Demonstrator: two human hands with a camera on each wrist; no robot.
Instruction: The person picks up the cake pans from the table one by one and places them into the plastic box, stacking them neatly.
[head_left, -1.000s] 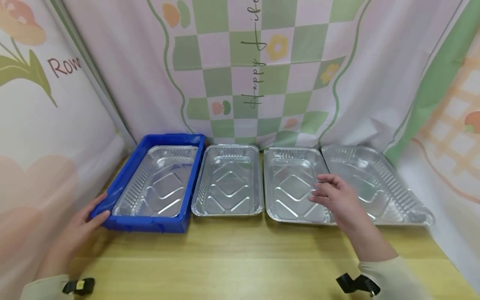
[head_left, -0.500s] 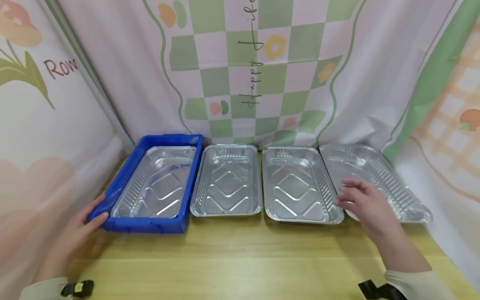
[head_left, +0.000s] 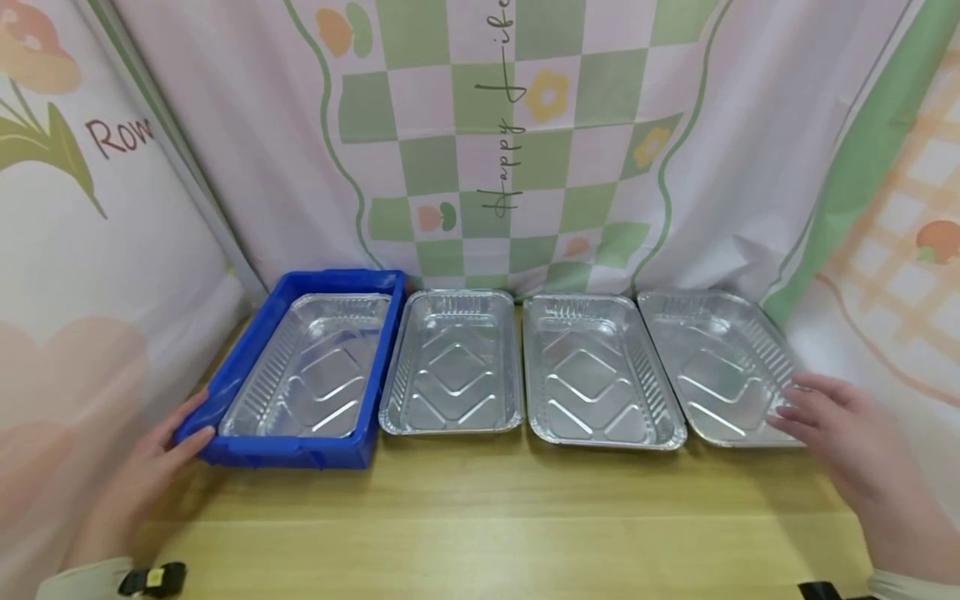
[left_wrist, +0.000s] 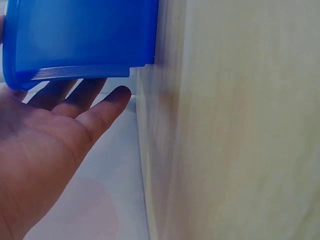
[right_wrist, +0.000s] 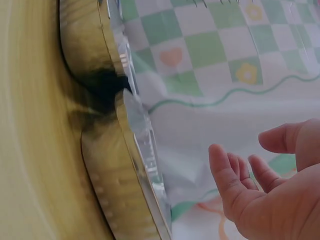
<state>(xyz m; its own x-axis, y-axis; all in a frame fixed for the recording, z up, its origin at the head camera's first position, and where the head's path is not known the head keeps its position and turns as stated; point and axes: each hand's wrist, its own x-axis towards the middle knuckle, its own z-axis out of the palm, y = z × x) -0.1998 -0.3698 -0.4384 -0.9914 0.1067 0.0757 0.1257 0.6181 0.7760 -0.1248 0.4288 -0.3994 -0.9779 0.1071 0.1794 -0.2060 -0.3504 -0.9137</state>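
Note:
My left hand [head_left: 146, 471] touches the near left corner of a blue plastic tray [head_left: 225, 367], thumb at the front. In the left wrist view its fingers [left_wrist: 102, 112] lie fairly straight along the tray's outer side. Inside the blue tray sits a foil pan [head_left: 330, 367]. My right hand [head_left: 855, 442] holds nothing, its fingers loosely bent, over the right side of the rightmost foil pan [head_left: 712, 367], hiding its near right corner. The right wrist view shows that hand [right_wrist: 270, 185] apart from the pans.
Two more foil pans, one left of centre [head_left: 457, 367] and one right of centre [head_left: 592, 375], stand in the row on the wooden table [head_left: 480, 517]. A patterned curtain [head_left: 495, 167] rises close behind the row, with printed cloth at both sides.
My right hand has moved right, from above the gap between the two right-hand pans to the rightmost pan's far side. My left hand stays at the blue tray.

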